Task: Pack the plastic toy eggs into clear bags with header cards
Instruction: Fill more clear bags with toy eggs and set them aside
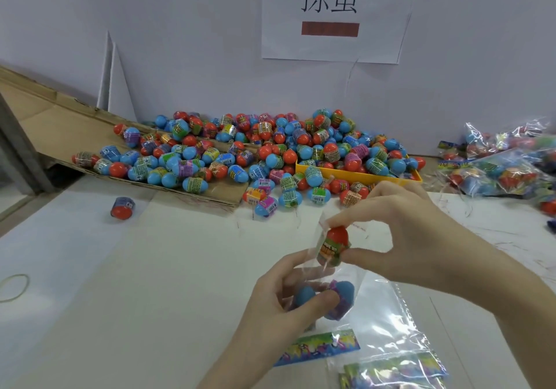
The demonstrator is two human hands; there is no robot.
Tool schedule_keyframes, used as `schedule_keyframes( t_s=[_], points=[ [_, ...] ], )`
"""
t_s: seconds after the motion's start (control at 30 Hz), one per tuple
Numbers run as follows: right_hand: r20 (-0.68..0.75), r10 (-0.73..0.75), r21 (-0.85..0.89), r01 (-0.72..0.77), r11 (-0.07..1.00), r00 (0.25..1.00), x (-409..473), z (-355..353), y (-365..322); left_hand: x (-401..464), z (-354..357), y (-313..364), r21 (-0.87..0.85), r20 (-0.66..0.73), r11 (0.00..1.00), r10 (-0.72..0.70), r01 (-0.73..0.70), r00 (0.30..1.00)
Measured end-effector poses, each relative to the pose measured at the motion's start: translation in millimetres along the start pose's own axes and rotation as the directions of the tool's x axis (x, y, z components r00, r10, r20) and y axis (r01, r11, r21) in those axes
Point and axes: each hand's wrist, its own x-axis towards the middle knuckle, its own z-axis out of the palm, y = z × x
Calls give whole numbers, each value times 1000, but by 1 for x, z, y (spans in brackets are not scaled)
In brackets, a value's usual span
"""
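My left hand (279,295) grips a clear bag (346,271) from below, fingers curled round it; two blue eggs (340,294) lie inside. My right hand (400,232) pinches a red-topped toy egg (334,245) with a green label at the bag's open mouth. The bag's colourful header card (319,347) lies on the table below my left hand. A big pile of red and blue eggs (240,154) spreads along the wall beyond my hands.
A yellow tray (361,175) holds part of the pile. Flattened cardboard (60,124) slopes down at the left. One stray egg (122,208) lies alone. Filled bags (499,160) sit at the right, empty bags (391,367) at the front, a rubber band (13,288) at the left edge.
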Motion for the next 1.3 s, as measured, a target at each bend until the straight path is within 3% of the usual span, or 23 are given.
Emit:
schedule_keyframes(
  t_s=[0.23,0.53,0.6,0.67,0.73,0.8,0.87,0.93,1.1,1.2,1.3],
  points=[
    [116,-49,96,38,995,992,11,6,2,1,-4,2,-33,123,999,-15,19,992],
    [158,-160,268,114,957,974,16,25,8,2,-6,-3,-148,86,989,-7,20,996],
    [188,-196,378,113,919,962,21,24,9,3,-6,-2,-194,63,981,-18,30,998],
    [37,-150,612,96,785,988,35,27,18,5,-7,-1,-255,25,965,-58,62,998],
    [-187,144,760,50,648,972,57,40,39,6,-7,-2,-251,0,965,-82,79,997],
    [-259,368,640,-127,758,893,82,61,59,7,-7,-3,-218,-18,973,-83,77,996],
    [-211,364,297,-295,908,907,98,86,77,7,-8,-5,-194,-45,979,-67,57,997],
    [-172,318,79,-308,948,932,106,107,87,9,-8,-8,-180,-75,982,-70,55,995],
    [-294,244,-120,-289,950,924,114,118,85,11,-10,-13,-247,-45,962,-131,116,990],
    [-328,240,-31,-264,964,914,108,108,76,12,-10,-16,-274,-45,952,-150,132,988],
    [-336,366,365,-238,900,868,91,82,58,12,-9,-16,-277,-75,956,-125,100,989]
  ],
)
